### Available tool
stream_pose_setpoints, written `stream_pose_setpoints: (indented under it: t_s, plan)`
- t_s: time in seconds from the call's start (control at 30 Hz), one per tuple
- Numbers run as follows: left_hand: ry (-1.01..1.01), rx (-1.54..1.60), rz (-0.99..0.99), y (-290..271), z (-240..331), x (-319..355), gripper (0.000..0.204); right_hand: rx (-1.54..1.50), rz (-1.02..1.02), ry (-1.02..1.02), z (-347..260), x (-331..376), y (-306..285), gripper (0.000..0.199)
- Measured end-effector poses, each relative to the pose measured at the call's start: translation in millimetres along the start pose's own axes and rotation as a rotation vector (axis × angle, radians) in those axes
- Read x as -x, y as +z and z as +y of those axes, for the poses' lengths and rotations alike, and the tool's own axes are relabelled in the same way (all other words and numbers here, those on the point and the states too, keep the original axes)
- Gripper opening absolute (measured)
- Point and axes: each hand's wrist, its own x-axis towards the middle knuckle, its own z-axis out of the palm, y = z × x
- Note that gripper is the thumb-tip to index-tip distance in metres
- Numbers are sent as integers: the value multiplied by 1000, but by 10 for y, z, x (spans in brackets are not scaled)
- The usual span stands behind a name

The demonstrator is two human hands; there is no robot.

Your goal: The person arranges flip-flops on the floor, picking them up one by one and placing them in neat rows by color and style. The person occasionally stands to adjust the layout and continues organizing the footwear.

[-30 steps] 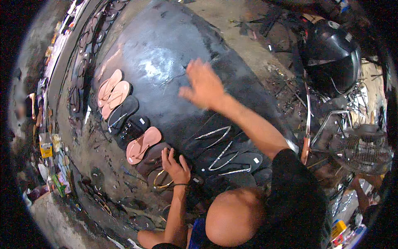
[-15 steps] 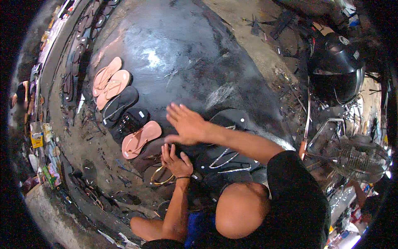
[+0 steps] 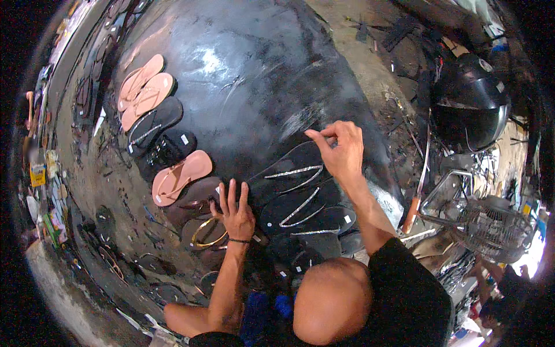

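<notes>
My left hand (image 3: 236, 214) is open, its spread fingers resting over dark brown sandals in the curved row. Close by it are a brown sandal with a gold strap (image 3: 209, 234) and a pink flip-flop (image 3: 195, 168). My right hand (image 3: 344, 151) is closed, thumb toward the curled fingers, at the far end of a black flip-flop (image 3: 295, 159) with a silvery strap. Whatever lies between those fingers is hidden. Just nearer to me lies another black flip-flop with a sparkling strap (image 3: 286, 214).
Two pink flip-flops (image 3: 147, 95) and a black one (image 3: 165, 113) lie at the far left of the dark sheet (image 3: 254, 75). On the right are a black helmet (image 3: 471, 104), a fan (image 3: 497, 231) and an orange-handled tool (image 3: 411, 214). More dark sandals line the left side.
My right hand has swung from the middle over to the right, and its spread fingers have closed. My left hand has shifted slightly, with its fingers spreading and pointing farther away from me.
</notes>
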Motion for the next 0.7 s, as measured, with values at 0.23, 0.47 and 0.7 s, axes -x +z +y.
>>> stream_pose_setpoints:
  t_s: [0.23,0.47,0.7]
  plan:
    - [11,-60,-158,-140,99,-174,63,200,-145,-283,266,211,324,64]
    - [-91,470,52,-359,-366,-177,46,80,36,-687,-1067,414,506,74]
    - [-241,15,211,-2441,-1804,502,7,203,-387,-813,-883,641,1316,81]
